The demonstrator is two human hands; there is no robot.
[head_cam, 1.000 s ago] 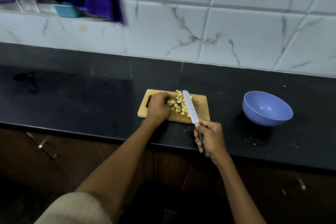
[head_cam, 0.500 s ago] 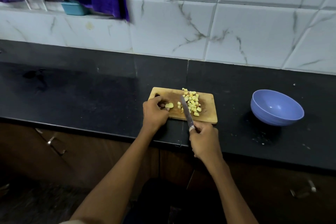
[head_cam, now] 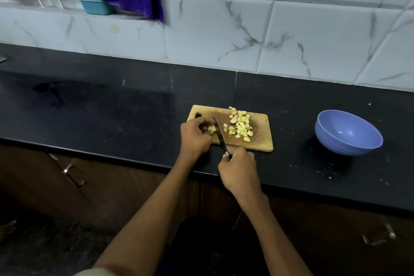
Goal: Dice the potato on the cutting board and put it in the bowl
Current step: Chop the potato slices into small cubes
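Dicing nearly done: left hand [head_cam: 195,135] pinches last potato piece [head_cam: 211,128], right hand [head_cam: 238,169] grips knife [head_cam: 220,134]; next, carry dice [head_cam: 240,126] to bowl [head_cam: 348,132] at three o'clock.

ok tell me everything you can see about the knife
The knife has a narrow, plain metal blade that looks like steel; its handle is hidden inside the right hand, which grips it at the counter's front edge. The blade reaches away from the person over the wooden cutting board, edge down beside the small potato piece that the left hand holds. The pile of diced potato lies to its right, apart from it.
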